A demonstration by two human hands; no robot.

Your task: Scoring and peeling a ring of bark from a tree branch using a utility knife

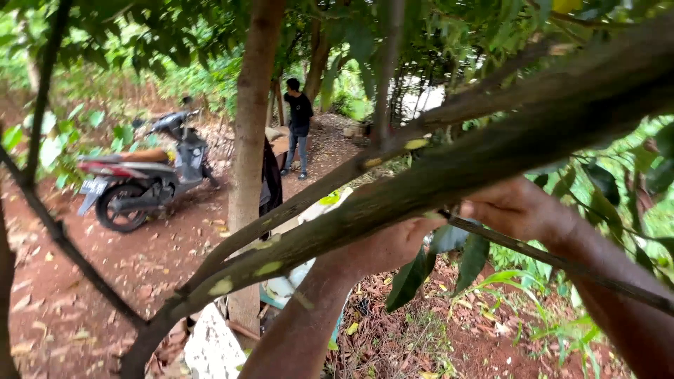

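Head view — hands' (449, 228) fingers hidden behind branch (393, 203)

Both hands (393, 242) (516, 207) reach behind a thick branch (449, 172).

A thick green branch (449, 168) runs diagonally across the view, barring the way upward for both hands beneath it. A thinner twig (562, 263) crosses below the right hand (516, 207). Open air lies under the left hand (393, 242), above leaf-littered ground (435, 337).
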